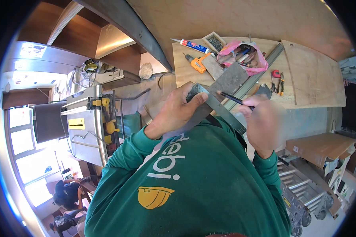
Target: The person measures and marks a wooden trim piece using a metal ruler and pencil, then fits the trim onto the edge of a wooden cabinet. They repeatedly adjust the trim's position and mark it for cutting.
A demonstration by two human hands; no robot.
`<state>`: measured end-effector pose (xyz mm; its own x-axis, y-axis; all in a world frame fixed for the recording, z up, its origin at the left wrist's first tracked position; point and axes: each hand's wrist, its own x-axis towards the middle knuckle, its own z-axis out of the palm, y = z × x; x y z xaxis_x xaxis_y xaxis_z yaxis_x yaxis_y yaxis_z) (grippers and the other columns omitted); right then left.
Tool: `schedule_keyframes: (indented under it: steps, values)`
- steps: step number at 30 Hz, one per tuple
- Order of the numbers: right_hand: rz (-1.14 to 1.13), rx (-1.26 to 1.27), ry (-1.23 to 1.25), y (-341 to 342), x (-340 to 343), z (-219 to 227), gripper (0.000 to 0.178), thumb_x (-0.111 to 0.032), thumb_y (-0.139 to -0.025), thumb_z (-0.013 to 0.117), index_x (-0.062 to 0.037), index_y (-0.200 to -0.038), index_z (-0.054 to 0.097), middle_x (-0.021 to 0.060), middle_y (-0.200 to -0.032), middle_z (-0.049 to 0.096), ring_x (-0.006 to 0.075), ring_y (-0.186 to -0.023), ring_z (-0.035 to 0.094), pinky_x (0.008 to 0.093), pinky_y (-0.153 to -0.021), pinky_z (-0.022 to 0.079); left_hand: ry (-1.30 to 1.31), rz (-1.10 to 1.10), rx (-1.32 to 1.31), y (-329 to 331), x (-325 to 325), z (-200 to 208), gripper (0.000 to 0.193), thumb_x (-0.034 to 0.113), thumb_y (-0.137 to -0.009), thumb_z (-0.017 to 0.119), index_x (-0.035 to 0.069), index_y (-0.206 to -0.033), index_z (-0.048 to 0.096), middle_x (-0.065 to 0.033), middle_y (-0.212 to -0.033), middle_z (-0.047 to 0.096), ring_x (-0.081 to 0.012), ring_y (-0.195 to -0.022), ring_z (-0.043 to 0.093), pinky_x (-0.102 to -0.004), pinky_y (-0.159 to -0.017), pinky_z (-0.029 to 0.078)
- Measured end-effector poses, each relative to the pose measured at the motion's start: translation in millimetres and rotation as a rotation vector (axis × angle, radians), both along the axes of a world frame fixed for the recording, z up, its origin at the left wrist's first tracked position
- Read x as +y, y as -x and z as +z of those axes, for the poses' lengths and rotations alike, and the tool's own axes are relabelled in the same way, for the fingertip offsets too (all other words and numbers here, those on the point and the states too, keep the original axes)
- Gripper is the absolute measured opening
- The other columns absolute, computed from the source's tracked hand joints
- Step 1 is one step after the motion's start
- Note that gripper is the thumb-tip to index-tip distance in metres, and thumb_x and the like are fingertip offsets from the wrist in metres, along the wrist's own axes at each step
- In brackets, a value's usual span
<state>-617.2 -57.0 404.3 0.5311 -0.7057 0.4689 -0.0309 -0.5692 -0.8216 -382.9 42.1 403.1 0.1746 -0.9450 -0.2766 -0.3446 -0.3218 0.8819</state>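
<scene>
A metal try square [224, 111] lies across a narrow grey board [230, 77], which slants from the workbench toward my body. My left hand [180, 108] is closed around the square's stock and the board, its thumb pressed on top near the corner. In my right hand [263, 122] is a slim black pen [234, 98], pinched between thumb and fingers. The pen's tip points left, over the board and close to the square's blade. A blur covers part of the right hand.
On the wooden workbench [316, 89] are an orange drill [196, 64], a sealant tube [194, 46], a pink bag of tools [245, 57], a red tape measure [276, 74] and pliers [281, 85]. A table saw [85, 130] stands left, a ladder [298, 185] lower right. Two people work far left.
</scene>
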Motion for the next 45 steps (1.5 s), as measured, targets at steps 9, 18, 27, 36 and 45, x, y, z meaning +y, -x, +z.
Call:
schedule_keyframes:
  steps: [9, 18, 27, 36, 45]
  values:
    - [0.076, -0.024, -0.154, 2.3, 14.5, -21.4, 0.022, -0.007, -0.098, 0.07, 0.0005, -0.118, 0.068, 0.0146, -0.105, 0.075, 0.0239, -0.093, 0.076, 0.0315, -0.08, 0.058, 0.023, -0.007, 0.039, 3.4, -0.1, -7.3, 0.029, 0.022, -0.107, 0.06, -0.002, -0.12, 0.064, -0.0073, -0.11, 0.072, -0.0102, -0.101, 0.06, -0.0307, -0.093, 0.049]
    - [0.082, -0.019, -0.125, 9.4, 18.9, -20.0, 0.02, -0.008, -0.097, 0.07, -0.0017, -0.116, 0.069, 0.0137, -0.1, 0.074, 0.0249, -0.09, 0.074, 0.0325, -0.078, 0.057, 0.028, -0.008, 0.005, 7.1, 1.7, -6.1, 0.031, 0.026, -0.106, 0.062, -0.002, -0.119, 0.065, -0.0064, -0.107, 0.071, -0.0102, -0.098, 0.06, -0.0304, -0.09, 0.048]
    - [0.136, 0.11, -0.056, 27.9, 12.4, 2.9, 0.021, -0.006, -0.093, 0.072, -0.0017, -0.112, 0.068, 0.0137, -0.099, 0.072, 0.0319, -0.087, 0.07, 0.0369, -0.077, 0.055, -0.022, 0.022, 0.038, 10.0, 4.0, 7.8, 0.034, 0.029, -0.105, 0.063, -0.002, -0.118, 0.066, -0.0083, -0.107, 0.07, -0.0119, -0.099, 0.06, -0.0318, -0.091, 0.048]
    - [0.12, 0.018, -0.063, 10.9, 14.1, -4.6, 0.02, -0.006, -0.093, 0.072, -0.0017, -0.112, 0.068, 0.0144, -0.097, 0.071, 0.0323, -0.085, 0.069, 0.0376, -0.076, 0.054, 0.017, -0.002, 0.015, 13.0, 1.7, 5.1, 0.033, 0.028, -0.105, 0.063, -0.002, -0.118, 0.066, -0.0088, -0.11, 0.071, -0.012, -0.1, 0.06, -0.0311, -0.091, 0.048]
    - [0.081, 0.184, -0.074, 55.9, 13.4, 16.6, 0.008, -0.008, -0.096, 0.066, -0.0011, -0.1, 0.064, 0.0138, -0.089, 0.065, 0.0312, -0.079, 0.063, 0.0369, -0.072, 0.05, -0.002, 0.047, 0.018, 9.5, 5.1, 3.6, 0.032, 0.03, -0.104, 0.065, -0.001, -0.111, 0.067, -0.0062, -0.099, 0.068, -0.0116, -0.093, 0.057, -0.0307, -0.086, 0.048]
